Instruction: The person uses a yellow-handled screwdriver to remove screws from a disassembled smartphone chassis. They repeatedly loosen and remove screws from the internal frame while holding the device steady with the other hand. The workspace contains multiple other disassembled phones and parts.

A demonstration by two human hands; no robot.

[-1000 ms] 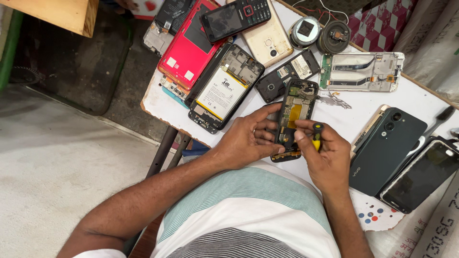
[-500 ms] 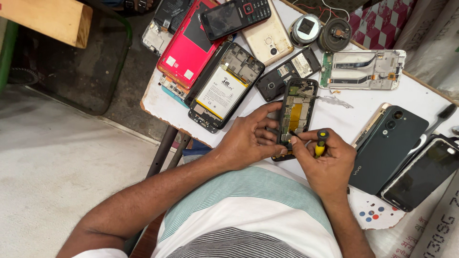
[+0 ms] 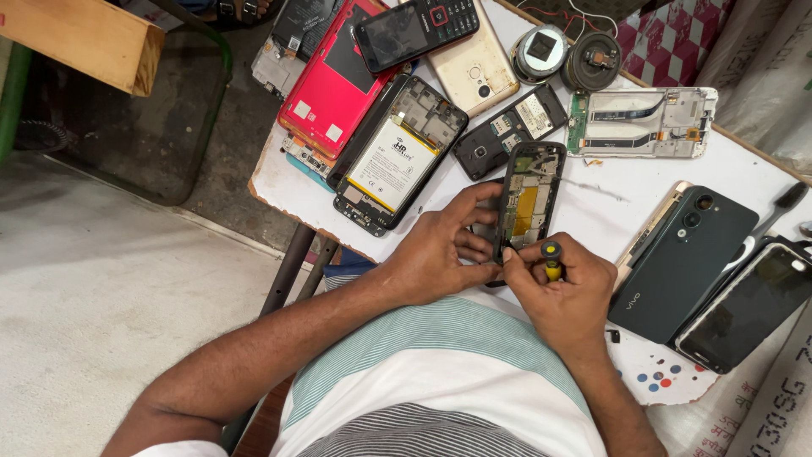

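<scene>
An opened black phone frame (image 3: 529, 196) with a yellow inner patch lies on the white table (image 3: 592, 211). My left hand (image 3: 441, 250) grips its left edge and near end, steadying it. My right hand (image 3: 562, 294) holds a small screwdriver (image 3: 551, 259) with a yellow and black handle, upright at the frame's near right corner. The tip is hidden behind my fingers.
Around the frame lie an opened phone with a white battery (image 3: 396, 159), a red back cover (image 3: 335, 83), a keypad phone (image 3: 413, 30), a gold cover (image 3: 474, 69), a bare chassis (image 3: 644, 123), a dark green phone (image 3: 685, 259), a black phone (image 3: 748, 305), two round parts (image 3: 592, 59).
The camera view has drifted slightly. My right hand with the screwdriver has shifted a little toward the frame's near corner; my left hand stays on the frame.
</scene>
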